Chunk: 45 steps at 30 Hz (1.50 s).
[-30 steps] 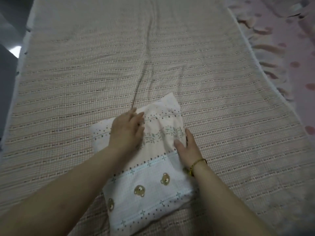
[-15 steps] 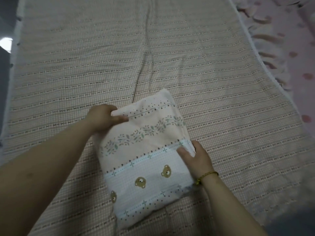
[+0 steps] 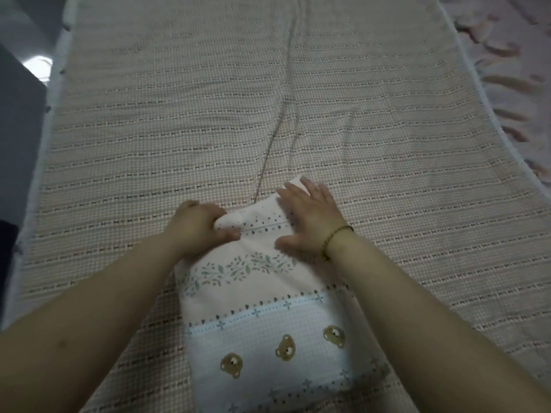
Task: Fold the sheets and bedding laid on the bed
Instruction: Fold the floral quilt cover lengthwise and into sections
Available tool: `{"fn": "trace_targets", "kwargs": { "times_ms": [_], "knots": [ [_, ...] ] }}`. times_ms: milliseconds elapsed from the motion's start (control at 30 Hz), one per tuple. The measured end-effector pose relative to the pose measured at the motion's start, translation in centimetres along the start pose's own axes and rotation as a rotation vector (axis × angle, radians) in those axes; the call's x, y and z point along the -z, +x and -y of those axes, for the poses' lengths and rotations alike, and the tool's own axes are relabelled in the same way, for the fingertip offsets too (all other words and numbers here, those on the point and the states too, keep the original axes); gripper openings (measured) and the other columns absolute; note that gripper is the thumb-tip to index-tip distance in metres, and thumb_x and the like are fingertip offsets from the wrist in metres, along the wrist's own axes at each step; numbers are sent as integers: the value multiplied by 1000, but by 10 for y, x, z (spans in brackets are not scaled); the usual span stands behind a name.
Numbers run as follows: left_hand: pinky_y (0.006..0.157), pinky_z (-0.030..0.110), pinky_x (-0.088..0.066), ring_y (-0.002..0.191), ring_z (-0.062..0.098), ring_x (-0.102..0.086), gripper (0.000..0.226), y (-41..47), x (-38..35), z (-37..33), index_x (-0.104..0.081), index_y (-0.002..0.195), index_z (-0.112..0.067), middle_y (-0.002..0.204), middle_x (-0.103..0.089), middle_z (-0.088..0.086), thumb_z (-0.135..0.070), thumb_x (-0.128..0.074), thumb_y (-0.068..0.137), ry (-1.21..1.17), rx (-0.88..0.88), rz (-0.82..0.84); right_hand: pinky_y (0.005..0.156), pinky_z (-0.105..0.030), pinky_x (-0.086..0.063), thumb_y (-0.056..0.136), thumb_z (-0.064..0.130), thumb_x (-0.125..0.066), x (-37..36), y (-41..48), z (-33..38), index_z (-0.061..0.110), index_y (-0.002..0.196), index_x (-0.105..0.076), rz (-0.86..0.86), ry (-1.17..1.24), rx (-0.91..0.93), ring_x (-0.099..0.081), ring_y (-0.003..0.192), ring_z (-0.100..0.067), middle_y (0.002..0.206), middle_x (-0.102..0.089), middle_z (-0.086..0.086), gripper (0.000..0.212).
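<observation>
Head camera, looking down at a bed covered by a beige woven bedspread (image 3: pixel 387 144) with thin dotted stripes and a crease running down its middle. A folded sheet (image 3: pixel 262 308), pale pink and white with leafy vines, dots and brown bear faces, lies on the near part of the bedspread, between two bare forearms. The left hand (image 3: pixel 196 228) grips the sheet's far left corner, fingers curled under the edge and thumb on top. The right hand (image 3: pixel 310 222), wearing a thin bracelet (image 3: pixel 337 239), presses flat on the far right corner with fingers straight and spread. At the right edge, blurred, lies what looks like fringed pink fabric (image 3: pixel 507 84).
</observation>
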<state>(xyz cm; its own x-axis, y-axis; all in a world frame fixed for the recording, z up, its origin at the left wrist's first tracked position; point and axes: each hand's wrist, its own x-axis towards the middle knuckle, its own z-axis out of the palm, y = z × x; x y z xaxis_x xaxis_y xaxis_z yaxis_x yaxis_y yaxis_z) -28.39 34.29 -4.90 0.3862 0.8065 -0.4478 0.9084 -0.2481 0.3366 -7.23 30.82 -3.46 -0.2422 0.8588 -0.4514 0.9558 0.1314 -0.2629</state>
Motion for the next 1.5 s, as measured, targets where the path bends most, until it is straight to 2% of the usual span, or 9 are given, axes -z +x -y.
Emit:
{"fn": "trace_targets", "kwargs": {
  "times_ms": [133,200,267,567,700,800,933,1067,1500],
  "knots": [
    [57,23,-33,76,14,-51,35,-2,-2,2,-60,78,-25,76,-56,-7,-60,-59,76,-223,39,-54,115,-36,-9,78,52,-63,19,35,3,20,122,-48,134,-71,46,-39,128,-21,126,-53,-2,56],
    [58,16,-33,72,11,-51,24,1,-1,2,-55,68,-30,71,-55,-12,-48,-65,79,-344,70,-34,89,-31,-39,79,44,-66,33,39,-2,18,95,-54,164,76,-8,-54,97,-20,95,-57,-1,33],
    [57,20,-34,69,6,-51,24,9,0,-1,-52,66,-32,71,-54,-13,-46,-68,78,-413,91,-41,66,-27,-41,78,36,-70,41,43,-11,18,83,-54,219,311,-83,-52,80,-16,81,-53,2,25],
    [105,35,-23,124,26,-43,71,5,-31,-11,-47,134,-17,136,-48,6,-53,-66,75,-113,299,-389,102,-33,-34,82,39,-65,-23,39,-17,17,144,-26,-153,571,-391,-39,128,-23,146,-31,-4,77],
    [114,38,-13,141,24,-18,82,-26,-47,-8,-28,145,-16,154,-19,8,-39,-69,78,-532,492,-466,115,-38,-20,76,45,-68,-39,2,-23,16,147,-17,-257,501,-526,-23,138,-23,152,-22,-5,92],
    [112,37,-22,140,22,-21,89,-55,-58,-23,-15,148,-19,154,-18,4,-27,-70,79,-926,603,-489,113,-38,-26,77,31,-72,-53,-46,-20,16,149,-5,-190,1005,-668,-28,137,-24,153,-22,-6,100],
    [98,38,-41,123,27,-47,80,-90,-72,-25,-26,144,-18,142,-42,6,-22,-72,78,-1196,731,-351,110,-35,-29,79,26,-71,-74,-91,-13,17,149,-4,-89,1119,-726,-33,135,-25,151,-27,-5,97],
    [79,35,-45,101,26,-55,59,-119,-72,-25,-43,134,-9,130,-54,14,-17,-68,82,-1286,763,-88,92,-34,-45,80,29,-70,-70,-100,-13,8,137,-41,-17,1110,-804,-53,110,-26,134,-50,-12,67],
    [81,32,-46,91,22,-57,43,-202,-1,-36,-54,123,-9,111,-62,8,-10,-67,82,-1389,527,-436,77,-26,-46,88,12,-59,1,-135,106,8,108,-61,-294,934,-413,-60,92,-25,92,-61,-4,21]
  ]
}}
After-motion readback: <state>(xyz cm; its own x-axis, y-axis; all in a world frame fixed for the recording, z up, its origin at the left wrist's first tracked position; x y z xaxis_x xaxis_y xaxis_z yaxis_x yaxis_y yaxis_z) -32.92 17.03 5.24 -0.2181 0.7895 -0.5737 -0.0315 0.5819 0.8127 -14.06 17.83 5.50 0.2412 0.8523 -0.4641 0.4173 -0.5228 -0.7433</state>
